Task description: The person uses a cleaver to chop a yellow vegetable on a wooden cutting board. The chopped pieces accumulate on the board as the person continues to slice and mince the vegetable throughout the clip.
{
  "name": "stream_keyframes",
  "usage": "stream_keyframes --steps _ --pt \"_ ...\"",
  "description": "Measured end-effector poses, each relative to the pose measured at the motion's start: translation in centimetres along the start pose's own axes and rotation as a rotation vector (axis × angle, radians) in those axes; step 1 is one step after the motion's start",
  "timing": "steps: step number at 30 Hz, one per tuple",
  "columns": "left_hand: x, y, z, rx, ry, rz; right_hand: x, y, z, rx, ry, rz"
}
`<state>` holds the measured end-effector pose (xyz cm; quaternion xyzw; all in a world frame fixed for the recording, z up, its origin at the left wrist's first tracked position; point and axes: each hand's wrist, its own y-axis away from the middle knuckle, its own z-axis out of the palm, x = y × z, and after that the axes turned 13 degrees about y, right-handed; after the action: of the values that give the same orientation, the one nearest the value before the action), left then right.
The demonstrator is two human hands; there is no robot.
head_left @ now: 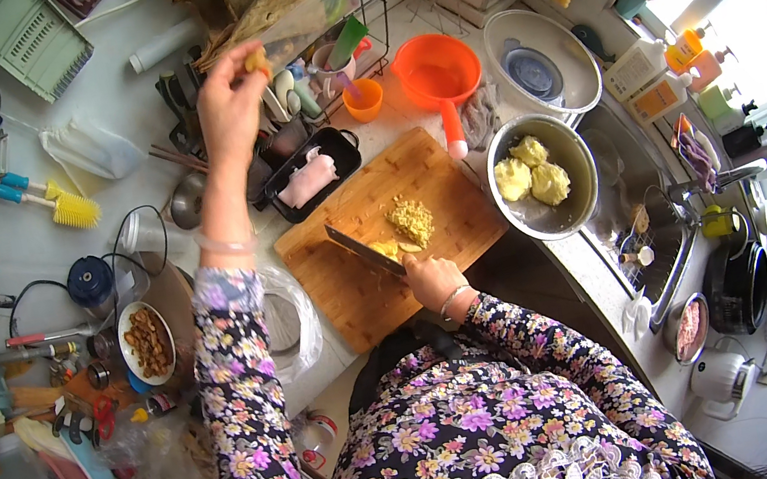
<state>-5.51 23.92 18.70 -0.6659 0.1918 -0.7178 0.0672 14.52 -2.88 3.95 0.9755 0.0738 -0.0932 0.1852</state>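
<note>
My left hand [229, 101] is raised beyond the cutting board, pinching a small yellowish-brown piece [257, 61], probably ginger. In my right hand [432, 281] is the handle of a kitchen knife [360, 247]. Its blade rests on or just above the wooden cutting board [407, 155], pointing up and left. Pale yellow slices [386, 247] lie against the blade's far side. A little farther off is a heap of finely chopped yellow bits [411, 223]. Left of the board's far end, a black tray [346, 141] contains a pale pink piece, apparently raw meat [309, 178].
Right of the board stands a metal pot [589, 205] with three pale yellow lumps, beside the sink [670, 268]. An orange dipper [437, 67] and an orange cup [363, 100] are behind. To the left are a plastic bag [298, 313] and a plate of browned food [146, 341].
</note>
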Motion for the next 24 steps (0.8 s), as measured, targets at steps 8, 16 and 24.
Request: stream_keyframes --steps 8,16,24 --pt "-0.4 -6.1 -1.2 0.043 -0.537 0.197 -0.2 0.0 0.7 0.033 0.036 -0.009" --pt "1.2 -5.4 0.2 -0.025 -0.714 0.181 -0.3 0.0 1.1 0.042 0.024 -0.011" --pt "1.4 4.2 2.0 0.127 -0.436 0.312 0.6 1.6 1.5 0.151 0.007 -0.046"
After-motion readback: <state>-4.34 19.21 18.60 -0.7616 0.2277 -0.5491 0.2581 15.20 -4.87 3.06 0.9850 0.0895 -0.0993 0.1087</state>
